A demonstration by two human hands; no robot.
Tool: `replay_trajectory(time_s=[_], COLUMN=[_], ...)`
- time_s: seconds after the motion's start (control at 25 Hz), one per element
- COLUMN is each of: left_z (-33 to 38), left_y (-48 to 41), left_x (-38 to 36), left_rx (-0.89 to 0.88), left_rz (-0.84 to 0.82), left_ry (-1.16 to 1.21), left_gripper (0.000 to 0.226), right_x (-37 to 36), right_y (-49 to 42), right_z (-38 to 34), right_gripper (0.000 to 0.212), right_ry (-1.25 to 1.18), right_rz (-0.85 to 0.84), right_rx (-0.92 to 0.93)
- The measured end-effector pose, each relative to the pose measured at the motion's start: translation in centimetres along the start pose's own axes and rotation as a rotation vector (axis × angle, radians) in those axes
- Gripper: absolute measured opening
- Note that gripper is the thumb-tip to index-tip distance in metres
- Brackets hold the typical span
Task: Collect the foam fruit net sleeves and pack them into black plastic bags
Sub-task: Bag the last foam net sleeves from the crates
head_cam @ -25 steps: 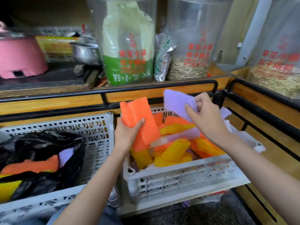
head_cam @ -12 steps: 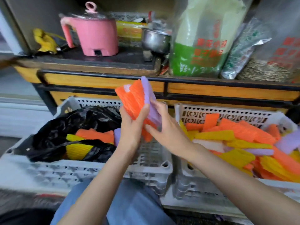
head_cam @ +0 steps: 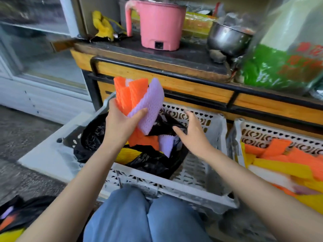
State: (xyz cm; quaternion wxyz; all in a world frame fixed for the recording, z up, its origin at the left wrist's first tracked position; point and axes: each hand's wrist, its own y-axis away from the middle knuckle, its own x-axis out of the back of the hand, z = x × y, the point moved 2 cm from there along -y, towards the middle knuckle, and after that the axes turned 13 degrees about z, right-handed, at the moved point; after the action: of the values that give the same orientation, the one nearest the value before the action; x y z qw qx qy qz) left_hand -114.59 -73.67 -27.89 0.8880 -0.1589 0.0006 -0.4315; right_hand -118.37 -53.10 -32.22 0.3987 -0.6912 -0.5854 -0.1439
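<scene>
Foam net sleeves (head_cam: pixel 139 98), orange and purple, are gripped in the left hand (head_cam: pixel 120 124) above a black plastic bag (head_cam: pixel 152 161) in a white crate (head_cam: pixel 215 130). The right hand (head_cam: pixel 192 135), fingers straight and empty, is extended at the bag's mouth, which is best held wide before the bundle is pushed in flat. Loose sleeves (head_cam: pixel 279 159) are heaped in the neighbouring crate (head_cam: pixel 262 131).

The bag (head_cam: pixel 153 163) is sitting in the left crate (head_cam: pixel 157 186); sleeves (head_cam: pixel 279 159) are lying in the right crate (head_cam: pixel 262 133), before the counter (head_cam: pixel 192 86).
</scene>
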Motion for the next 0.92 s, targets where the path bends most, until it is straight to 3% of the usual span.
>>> replay_trajectory(time_s=[0.12,0.24,0.36,0.44,0.52,0.64,0.72,0.8,0.92], left_z=[-1.4,-2.3,-3.1,-3.3,-3.3,-3.1,-3.2,-3.4,-3.7], left_y=[-0.3,0.0,-0.2,-0.3,-0.2,0.5,1.4,2.1,2.6], left_x=[0.6,1.3,1.7,1.7,0.9,-1.3,-2.6,-3.3,-2.9], left_rx=[-0.007,-0.029,-0.076,-0.116,-0.135,-0.137,-0.158,-0.182,-0.172], left_rz=[-0.024,-0.080,-0.114,-0.109,-0.111,-0.199,-0.293,-0.374,-0.420], left_ry=[-0.068,-0.154,-0.219,-0.257,-0.282,-0.346,-0.403,-0.450,-0.481], left_gripper=[0.053,0.065,0.068,0.069,0.069,0.068,0.067,0.069,0.072], right_x=[-1.7,-2.9,-3.0,-1.7,0.7,4.2,5.6,6.0,4.3], right_y=[-1.2,-2.1,-2.3,-1.4,0.3,3.0,3.3,1.8,-1.6], right_z=[4.0,5.0,4.5,3.9,4.0,4.6,5.6,6.2,6.1], right_gripper=[0.085,0.083,0.061,0.030,0.019,0.013,0.039,0.079,0.096], right_ry=[0.052,-0.063,-0.093,-0.080,-0.079,0.081,0.188,0.136,0.070], right_rz=[-0.159,-0.199,-0.166,-0.039,0.040,-0.191,-0.342,-0.279,-0.232], right_rx=[-0.292,-0.467,-0.439,-0.329,-0.266,-0.238,-0.271,-0.324,-0.349])
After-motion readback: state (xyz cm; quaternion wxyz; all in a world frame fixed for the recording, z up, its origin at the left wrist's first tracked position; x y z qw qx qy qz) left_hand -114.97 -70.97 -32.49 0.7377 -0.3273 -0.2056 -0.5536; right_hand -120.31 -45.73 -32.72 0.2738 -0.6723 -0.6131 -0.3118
